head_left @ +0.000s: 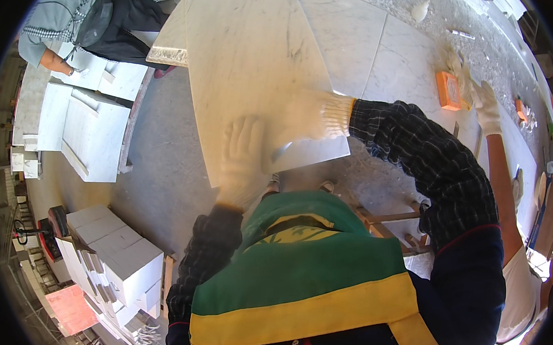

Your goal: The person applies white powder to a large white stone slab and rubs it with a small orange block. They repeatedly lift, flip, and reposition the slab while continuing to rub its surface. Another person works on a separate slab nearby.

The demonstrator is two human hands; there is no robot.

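A large white marble slab (pixel 253 49) with grey veining stretches away in front of me, one end near my body. My left hand (pixel 240 154), in a pale knitted glove, rests on the slab's near left part with its fingers stretched out flat. Over the near right part of the slab is my right hand (pixel 303 118), also gloved and heavily smeared by motion. Its fingers cannot be made out. A small bluish, shiny patch shows below it, too blurred to name.
More marble slabs (pixel 350 30) lie beyond on the right, near an orange box (pixel 448 90). A co-worker's gloved hand (pixel 486 107) reaches in there. Another person (pixel 101 22) stands far left by marble pieces (pixel 93 134). White blocks (pixel 114 244) are stacked lower left.
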